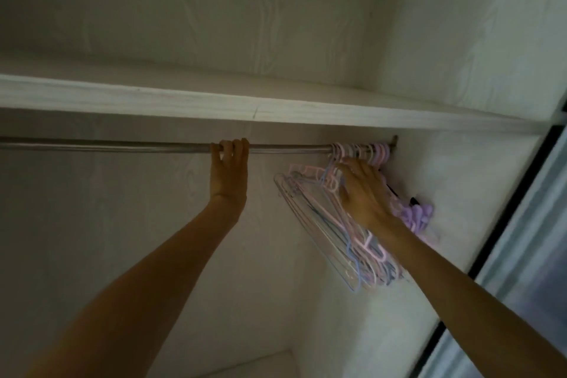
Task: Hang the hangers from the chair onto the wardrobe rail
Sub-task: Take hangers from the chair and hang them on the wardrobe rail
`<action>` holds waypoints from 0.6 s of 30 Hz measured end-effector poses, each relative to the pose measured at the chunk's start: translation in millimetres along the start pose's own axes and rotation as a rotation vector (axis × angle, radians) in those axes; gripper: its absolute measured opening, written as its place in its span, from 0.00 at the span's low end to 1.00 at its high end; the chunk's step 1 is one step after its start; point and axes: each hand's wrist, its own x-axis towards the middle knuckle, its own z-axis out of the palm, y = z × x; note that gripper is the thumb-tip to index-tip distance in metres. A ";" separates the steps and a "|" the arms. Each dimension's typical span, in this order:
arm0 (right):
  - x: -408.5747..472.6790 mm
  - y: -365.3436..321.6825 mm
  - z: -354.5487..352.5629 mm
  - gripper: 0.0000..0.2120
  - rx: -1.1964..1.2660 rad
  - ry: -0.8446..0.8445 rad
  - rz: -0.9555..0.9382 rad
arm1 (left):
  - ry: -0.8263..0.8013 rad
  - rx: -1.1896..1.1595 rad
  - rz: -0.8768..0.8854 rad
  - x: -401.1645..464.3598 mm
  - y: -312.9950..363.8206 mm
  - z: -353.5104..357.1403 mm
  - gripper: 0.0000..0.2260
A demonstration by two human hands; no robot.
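My left hand (228,163) grips the rail (122,144), fingers curled over it. Right hand (365,190) w/ fingers spread presses the hangers (331,224), bunched at the rail's right end. Risk: push too hard & hooks pop off, bundle drops.

The hangers (352,236) are pastel pink, pale blue, lilac and clear, their hooks mostly pink on a silver-grey metal rail (122,146); the shelf (214,104) and wardrobe walls (460,24) show whitewashed woodgrain
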 end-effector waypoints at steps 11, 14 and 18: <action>-206.1 1.1 -83.9 0.09 0.095 -0.323 0.120 | 0.094 -0.544 0.403 -134.9 76.4 13.9 0.30; -279.0 -4.0 -106.3 0.09 0.117 -0.446 0.295 | 0.009 -0.755 0.570 -187.6 120.2 7.8 0.18; -379.5 -4.3 -148.6 0.09 0.116 -0.530 0.528 | -0.144 -0.844 0.776 -254.3 172.7 -10.0 0.17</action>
